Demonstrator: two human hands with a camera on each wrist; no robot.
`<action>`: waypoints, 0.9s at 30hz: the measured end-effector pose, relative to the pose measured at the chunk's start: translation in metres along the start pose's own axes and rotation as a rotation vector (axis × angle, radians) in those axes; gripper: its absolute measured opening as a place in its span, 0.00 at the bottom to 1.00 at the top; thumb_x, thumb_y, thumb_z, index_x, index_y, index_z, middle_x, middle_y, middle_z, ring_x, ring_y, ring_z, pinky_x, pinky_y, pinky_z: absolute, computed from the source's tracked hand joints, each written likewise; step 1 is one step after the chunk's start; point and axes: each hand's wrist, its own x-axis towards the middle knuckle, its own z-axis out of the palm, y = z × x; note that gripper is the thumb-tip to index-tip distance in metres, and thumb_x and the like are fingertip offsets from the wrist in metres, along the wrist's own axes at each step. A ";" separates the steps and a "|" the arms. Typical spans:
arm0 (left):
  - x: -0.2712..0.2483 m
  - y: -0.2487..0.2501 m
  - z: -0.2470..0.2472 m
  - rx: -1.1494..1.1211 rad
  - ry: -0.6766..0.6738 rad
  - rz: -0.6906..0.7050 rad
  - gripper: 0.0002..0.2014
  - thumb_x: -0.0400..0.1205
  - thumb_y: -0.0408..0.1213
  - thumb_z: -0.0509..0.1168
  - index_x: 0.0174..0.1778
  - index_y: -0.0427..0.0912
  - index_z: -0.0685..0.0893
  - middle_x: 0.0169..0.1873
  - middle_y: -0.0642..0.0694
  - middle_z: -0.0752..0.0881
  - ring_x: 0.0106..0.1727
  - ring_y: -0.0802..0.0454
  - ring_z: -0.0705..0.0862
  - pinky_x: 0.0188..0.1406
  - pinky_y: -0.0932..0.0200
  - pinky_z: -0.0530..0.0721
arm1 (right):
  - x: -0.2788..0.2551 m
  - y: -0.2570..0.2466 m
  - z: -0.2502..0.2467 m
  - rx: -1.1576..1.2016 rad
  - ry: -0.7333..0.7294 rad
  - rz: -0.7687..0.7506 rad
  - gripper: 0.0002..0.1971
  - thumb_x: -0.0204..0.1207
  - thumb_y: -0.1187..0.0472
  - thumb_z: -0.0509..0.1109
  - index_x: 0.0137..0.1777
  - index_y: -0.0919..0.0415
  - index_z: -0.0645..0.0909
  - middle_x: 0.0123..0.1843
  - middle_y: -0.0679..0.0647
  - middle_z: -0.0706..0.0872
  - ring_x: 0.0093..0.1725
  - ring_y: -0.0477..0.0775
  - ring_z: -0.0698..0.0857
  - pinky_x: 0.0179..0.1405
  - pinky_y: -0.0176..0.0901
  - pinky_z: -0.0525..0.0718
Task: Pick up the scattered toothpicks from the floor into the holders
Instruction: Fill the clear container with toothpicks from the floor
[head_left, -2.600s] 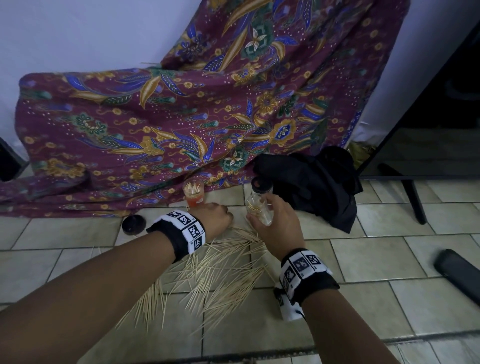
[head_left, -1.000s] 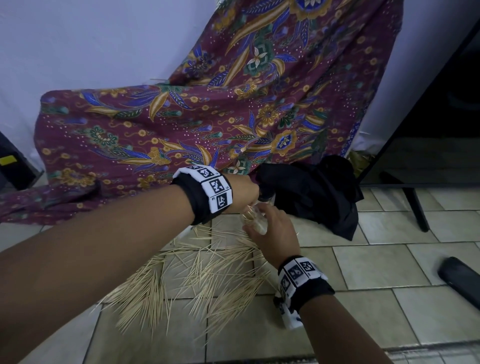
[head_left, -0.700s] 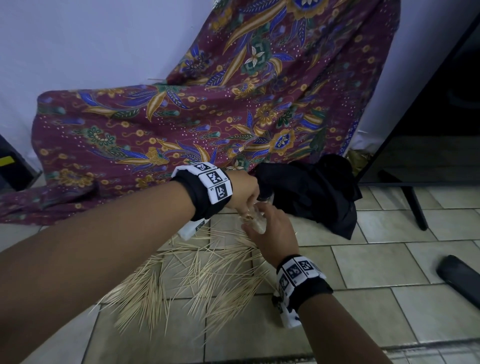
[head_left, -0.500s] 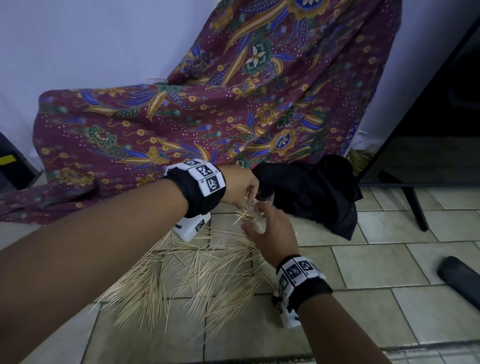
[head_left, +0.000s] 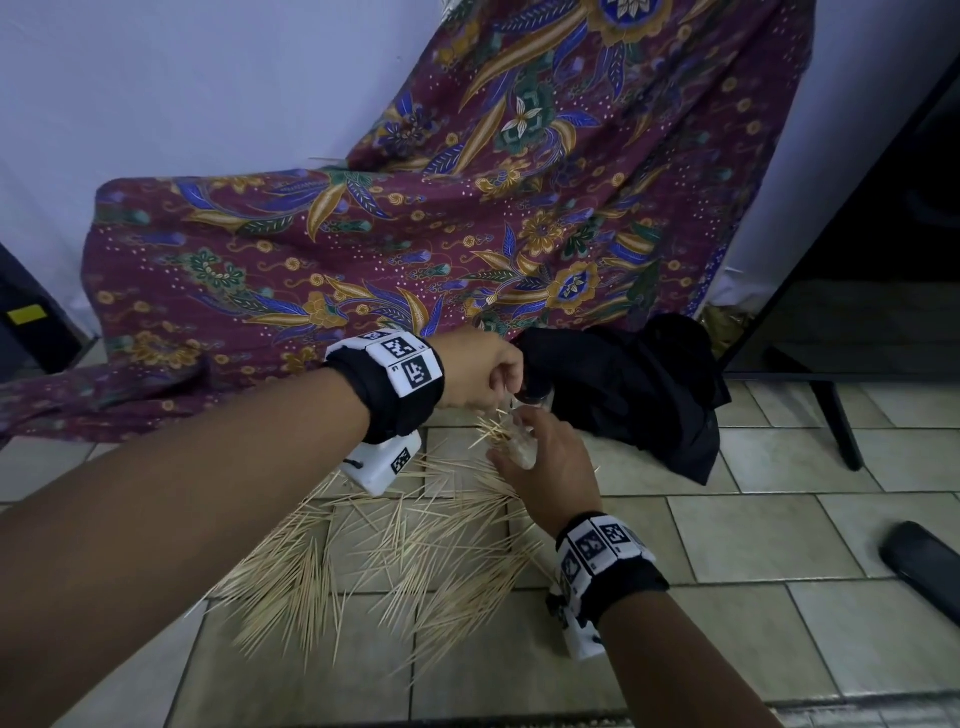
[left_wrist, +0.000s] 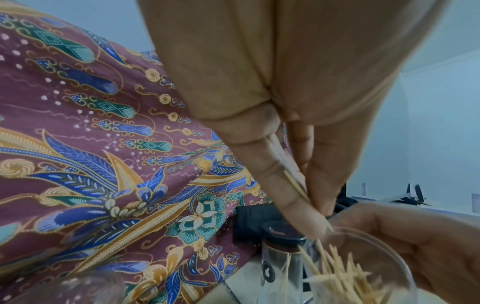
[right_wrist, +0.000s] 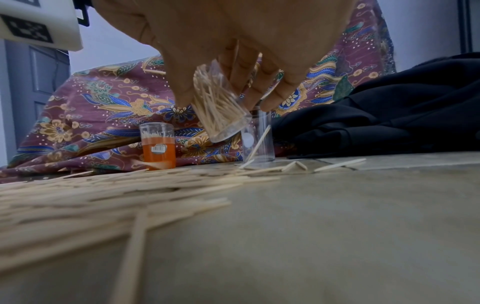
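1. Two hands meet above the tiled floor (head_left: 779, 530): the right hand (head_left: 550, 467) wraps its fingers around a tilted clear holder (right_wrist: 221, 111), while the left hand (head_left: 478, 371) pinches a few toothpicks (left_wrist: 293, 176) just over the holder's mouth.
2. Most of the scattered toothpicks (head_left: 374, 561) lie in a loose fan on the floor, on the near side of that holder; the job looks far from done.
3. Beyond the holder stand an orange holder (right_wrist: 157, 144) and a clear one (right_wrist: 259, 139), both upright against the patterned cloth (head_left: 415, 234).
4. The sticks look feather-light, stiff and brittle, with sharp tips; they are best pinched mid-length in small aligned bundles, since a loose grasp would likely shed them.
5. The clear holder looks smooth and light, best gripped round its wall.
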 end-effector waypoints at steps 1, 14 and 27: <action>0.000 0.000 0.002 0.002 0.010 0.005 0.10 0.76 0.29 0.69 0.49 0.48 0.84 0.42 0.51 0.89 0.36 0.60 0.82 0.31 0.71 0.75 | 0.000 0.000 0.000 0.000 0.002 -0.001 0.23 0.72 0.50 0.78 0.63 0.58 0.80 0.57 0.50 0.86 0.56 0.55 0.81 0.59 0.52 0.78; -0.006 -0.012 -0.004 -0.077 0.165 0.033 0.14 0.74 0.41 0.77 0.53 0.46 0.85 0.46 0.54 0.87 0.38 0.67 0.81 0.38 0.76 0.75 | 0.001 0.004 0.003 0.012 0.000 0.017 0.24 0.73 0.48 0.78 0.65 0.56 0.79 0.59 0.49 0.85 0.58 0.52 0.81 0.60 0.48 0.77; -0.011 -0.021 0.015 0.171 -0.010 0.101 0.10 0.78 0.41 0.72 0.54 0.51 0.84 0.44 0.55 0.89 0.43 0.59 0.84 0.47 0.61 0.81 | 0.002 0.008 0.007 -0.003 0.000 0.026 0.26 0.72 0.47 0.78 0.66 0.55 0.78 0.59 0.49 0.85 0.59 0.53 0.80 0.60 0.49 0.78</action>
